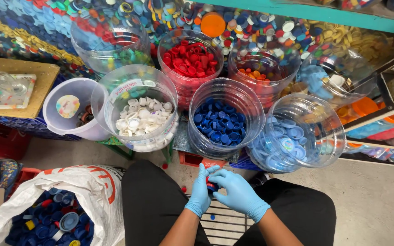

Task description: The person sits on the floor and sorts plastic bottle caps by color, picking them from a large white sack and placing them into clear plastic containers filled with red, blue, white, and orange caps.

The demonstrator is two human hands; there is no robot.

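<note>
— Where was the small cap (212, 186) found, and how was it held?

— It was seen low in the middle of the view, between the knees, pinched between both gloved hands. The left hand (200, 191) was closed round it from the left, and the fingers of the right hand (238, 193) were curled over it from the right and above. Both grips were clamped on the cap; only a sliver of red and dark blue was shown, so its long axis could not be told.

— Which hand was nearer, and what lay ahead?

— Neither was favoured: the cap was touched by both. Straight ahead and just above the hands, the clear tub of dark blue caps (224, 119) was set, with the tub of white caps (138, 114) to its left and the tilted tub of light blue caps (297, 132) to its right. The tub of red caps (190, 59) was placed further back.

— Was room left for moving?

— A strip of bare floor (370, 200) was left open on the right. On the left, the space was taken by a white sack of mixed caps (94, 191), close beside the left thigh.
</note>
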